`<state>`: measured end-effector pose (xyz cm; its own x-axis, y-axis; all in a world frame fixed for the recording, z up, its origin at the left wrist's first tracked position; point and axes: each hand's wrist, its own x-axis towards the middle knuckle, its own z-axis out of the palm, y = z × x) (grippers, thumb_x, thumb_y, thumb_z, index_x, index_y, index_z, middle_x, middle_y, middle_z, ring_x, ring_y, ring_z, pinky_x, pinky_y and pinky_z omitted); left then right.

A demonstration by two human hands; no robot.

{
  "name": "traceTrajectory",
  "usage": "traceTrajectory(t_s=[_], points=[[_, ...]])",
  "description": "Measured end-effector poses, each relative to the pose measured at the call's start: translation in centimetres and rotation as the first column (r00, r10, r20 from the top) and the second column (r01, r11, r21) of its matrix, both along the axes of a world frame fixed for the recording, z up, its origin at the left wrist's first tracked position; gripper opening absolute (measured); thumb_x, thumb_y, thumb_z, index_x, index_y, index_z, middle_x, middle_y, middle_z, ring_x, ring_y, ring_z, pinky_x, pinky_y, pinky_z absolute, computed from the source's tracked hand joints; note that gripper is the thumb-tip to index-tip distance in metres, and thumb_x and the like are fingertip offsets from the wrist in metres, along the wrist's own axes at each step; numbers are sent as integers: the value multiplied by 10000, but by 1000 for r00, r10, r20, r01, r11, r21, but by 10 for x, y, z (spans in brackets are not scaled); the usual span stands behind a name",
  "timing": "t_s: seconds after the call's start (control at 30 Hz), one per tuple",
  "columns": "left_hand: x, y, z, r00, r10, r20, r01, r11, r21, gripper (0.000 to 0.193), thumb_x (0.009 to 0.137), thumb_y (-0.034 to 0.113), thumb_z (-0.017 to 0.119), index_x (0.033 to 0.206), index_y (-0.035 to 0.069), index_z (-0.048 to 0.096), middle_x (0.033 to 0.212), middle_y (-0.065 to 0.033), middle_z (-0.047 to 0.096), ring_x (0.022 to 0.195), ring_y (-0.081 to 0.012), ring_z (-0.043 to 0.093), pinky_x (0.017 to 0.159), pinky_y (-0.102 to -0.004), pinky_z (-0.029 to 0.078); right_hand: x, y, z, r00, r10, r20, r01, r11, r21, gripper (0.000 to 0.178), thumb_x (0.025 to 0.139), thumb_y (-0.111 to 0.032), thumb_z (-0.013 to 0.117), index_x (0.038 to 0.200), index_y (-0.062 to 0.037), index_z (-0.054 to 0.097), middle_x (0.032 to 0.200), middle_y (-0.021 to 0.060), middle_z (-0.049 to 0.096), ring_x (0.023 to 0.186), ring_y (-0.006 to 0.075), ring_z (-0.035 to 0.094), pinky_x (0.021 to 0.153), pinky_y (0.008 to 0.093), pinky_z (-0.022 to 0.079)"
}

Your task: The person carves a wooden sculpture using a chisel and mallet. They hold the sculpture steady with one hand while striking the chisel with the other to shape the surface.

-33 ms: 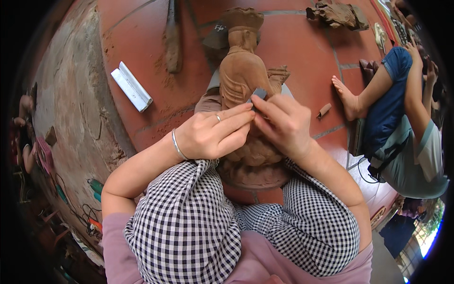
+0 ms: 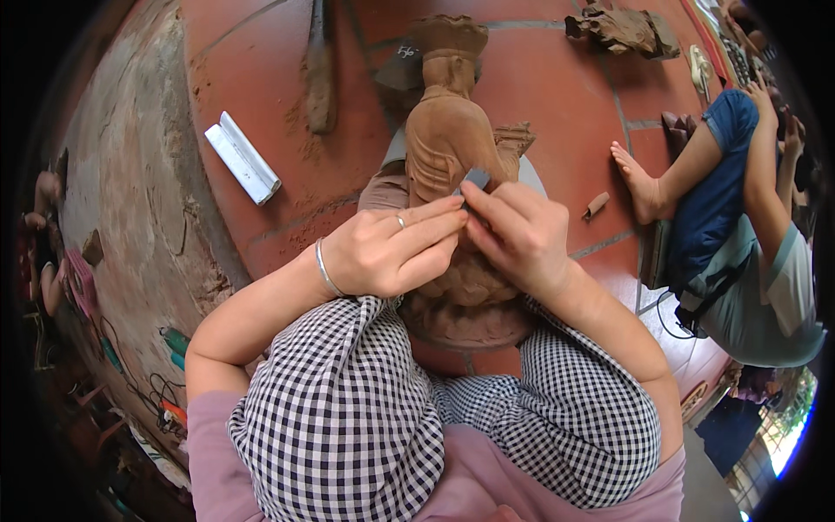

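Note:
A brown carved statue [image 2: 448,130] of a robed seated figure, with a flared top, lies between my knees; its rounded, lobed base [image 2: 470,322] is towards me. I cannot tell clay from wood. My right hand [image 2: 524,233] pinches a small grey sheet that looks like sandpaper [image 2: 476,178], against the figure's lower body. Opposite it, my left hand [image 2: 396,248] has its fingers pressed together, their tips meeting the sheet's near end. Both sets of fingertips nearly touch. The hands hide the statue's middle.
A white angled bar [image 2: 243,161] and a long brown-bladed tool [image 2: 320,83] lie on red tiles to the left. Crumpled brown material [image 2: 622,30] sits far right, a small brown stub [image 2: 596,204] nearer. A seated person's bare foot [image 2: 641,183] is beyond it.
My right hand has shifted very slightly left, and the angle of the grey sheet has changed a little. My left hand and the statue look almost the same.

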<state>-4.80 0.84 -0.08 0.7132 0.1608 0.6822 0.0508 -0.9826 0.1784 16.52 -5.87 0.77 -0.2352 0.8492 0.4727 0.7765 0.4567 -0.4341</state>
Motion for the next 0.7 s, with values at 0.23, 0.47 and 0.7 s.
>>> traceTrajectory(t_s=[0.23, 0.47, 0.7], points=[[-8, 11, 4, 998, -56, 17, 57, 997, -52, 148, 755, 21, 709, 875, -55, 666, 1028, -222, 725, 954, -330, 748, 716, -333, 643, -4, 13, 3, 999, 29, 15, -29, 999, -15, 286, 768, -123, 766, 1044, -71, 716, 712, 28, 567, 607, 187, 595, 522, 326, 485], [-15, 13, 2, 996, -78, 36, 83, 984, -155, 130, 766, 13, 720, 881, -46, 704, 1032, -231, 728, 957, -336, 746, 721, -351, 641, -7, 13, 3, 998, 43, 40, -42, 999, -32, 247, 769, -173, 772, 1000, -103, 720, 706, 15, 571, 627, 178, 614, 519, 322, 488], [-14, 11, 1, 999, -12, 31, 20, 966, -257, 137, 789, 43, 732, 906, -24, 702, 1079, -181, 727, 954, -276, 744, 748, -311, 633, -11, 15, -4, 999, -45, 11, 45, 998, -38, 230, 763, -158, 772, 981, -112, 714, 713, 23, 587, 623, 193, 624, 507, 334, 486]])
